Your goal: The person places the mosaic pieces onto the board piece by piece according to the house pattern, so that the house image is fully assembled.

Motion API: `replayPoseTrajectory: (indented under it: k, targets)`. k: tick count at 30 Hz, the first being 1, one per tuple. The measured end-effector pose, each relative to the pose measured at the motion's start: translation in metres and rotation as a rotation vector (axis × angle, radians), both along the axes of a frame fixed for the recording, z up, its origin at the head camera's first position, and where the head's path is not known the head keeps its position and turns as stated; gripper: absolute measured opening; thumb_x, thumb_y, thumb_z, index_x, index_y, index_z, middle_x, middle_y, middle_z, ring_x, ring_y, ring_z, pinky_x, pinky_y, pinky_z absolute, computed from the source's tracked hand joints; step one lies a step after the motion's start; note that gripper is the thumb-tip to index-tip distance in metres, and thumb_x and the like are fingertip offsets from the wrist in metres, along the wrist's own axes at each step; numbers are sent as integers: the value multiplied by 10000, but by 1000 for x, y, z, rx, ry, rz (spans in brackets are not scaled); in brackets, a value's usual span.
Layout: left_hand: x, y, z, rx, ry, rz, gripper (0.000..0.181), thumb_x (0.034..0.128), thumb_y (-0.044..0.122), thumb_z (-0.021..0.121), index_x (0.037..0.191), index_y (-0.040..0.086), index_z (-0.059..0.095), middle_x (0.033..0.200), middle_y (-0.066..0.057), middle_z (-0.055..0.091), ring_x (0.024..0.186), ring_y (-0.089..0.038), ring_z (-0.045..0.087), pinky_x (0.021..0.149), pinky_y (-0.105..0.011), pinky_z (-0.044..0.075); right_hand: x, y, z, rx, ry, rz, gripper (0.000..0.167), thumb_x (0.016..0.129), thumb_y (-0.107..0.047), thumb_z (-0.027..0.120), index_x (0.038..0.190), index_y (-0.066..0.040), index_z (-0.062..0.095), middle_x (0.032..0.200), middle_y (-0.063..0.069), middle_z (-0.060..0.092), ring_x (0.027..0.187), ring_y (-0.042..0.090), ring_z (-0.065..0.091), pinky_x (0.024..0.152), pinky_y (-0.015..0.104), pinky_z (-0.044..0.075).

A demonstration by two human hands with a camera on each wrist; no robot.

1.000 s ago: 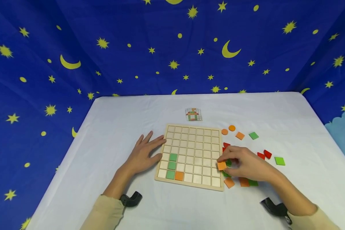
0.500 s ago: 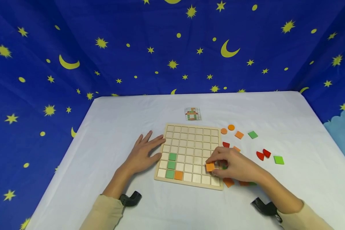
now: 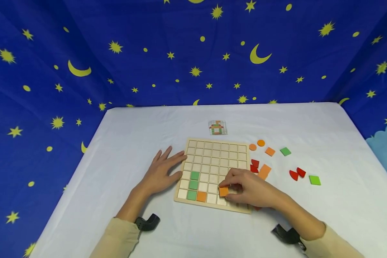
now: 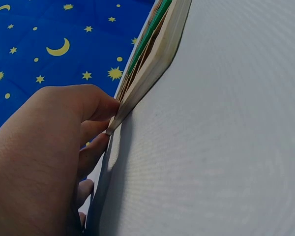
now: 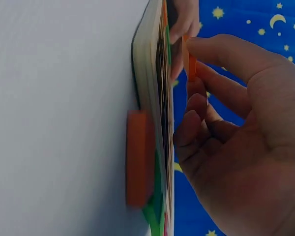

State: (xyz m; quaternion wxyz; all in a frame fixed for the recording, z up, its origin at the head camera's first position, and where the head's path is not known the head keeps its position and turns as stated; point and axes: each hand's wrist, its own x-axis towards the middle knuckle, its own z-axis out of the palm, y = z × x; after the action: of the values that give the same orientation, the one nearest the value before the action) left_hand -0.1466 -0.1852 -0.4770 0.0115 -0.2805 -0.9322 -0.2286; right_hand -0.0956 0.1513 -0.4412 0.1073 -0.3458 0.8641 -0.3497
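- Orange square tile [image 3: 223, 191] sits pinched between thumb and fingertip in the grip of the right hand [image 3: 249, 187], held above the lower right part of the wooden board [image 3: 212, 197]; the right wrist view shows a gap between tile and board.
- The left hand [image 3: 161, 175] grasps nothing: its grip is loose, fingers spread and straight, with thumb and forefinger touching the board's left edge.
- Three green tiles [image 3: 194, 185] fill the lowest three cells of the board's second column from the left; a second orange tile [image 3: 201, 196] lies right of the lowest one.
- Just beyond the board's far edge lies a small card [image 3: 217, 127] printed with a coloured grid pattern.
- Right of the board are loose pieces: two orange discs [image 3: 261, 143], red pieces [image 3: 254, 163] near the board's edge, two red quarter-rounds [image 3: 293, 175] and [image 3: 301, 172] farther off, and a bright green square [image 3: 314, 180].
- White cloth covers the desk [image 3: 148, 129]; behind hangs a blue backdrop [image 3: 164, 32] with yellow stars and moons.
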Motion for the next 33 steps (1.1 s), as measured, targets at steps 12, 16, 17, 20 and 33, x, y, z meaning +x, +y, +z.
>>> replayPoseTrajectory:
  k: [12,16,17,20,33]
  targets:
    - [1,-1,1,-8,1,3,520,919,383,574,1422,282,492,1486,124,383,1440,-273,150,1139,-517,38,6,-21,-8,-132,-77,67,261,837,-268,757,1097,-263,724,989,-150,605,732,85,527,599,210,445]
    - [1,-1,2,-8,2,6,519,918,387,572,1420,278,495,1484,120,388,1439,-275,153,1138,-521,44,7,-26,-13,-164,-90,64,264,832,-256,763,1092,-274,722,982,-134,610,721,94,532,584,212,453]
    - [1,-1,2,-8,3,6,519,918,387,573,1419,277,497,1484,119,389,1439,-277,153,1138,-523,44,8,-27,-13,-157,-83,58,266,828,-256,765,1090,-280,723,975,-138,607,721,91,530,585,212,453]
    - [1,-1,3,-6,3,6,517,917,384,577,1416,275,501,1483,113,393,1439,-280,154,1137,-526,43,9,-28,-16,-116,-54,36,270,825,-258,761,1091,-292,726,958,-157,593,735,68,521,607,207,451]
    - [0,1,2,0,3,6,521,914,385,578,1418,278,498,1484,108,394,1438,-281,158,1137,-522,51,11,-32,-17,-29,62,-2,317,786,-364,791,1087,-279,740,895,-184,560,698,31,483,596,200,408]
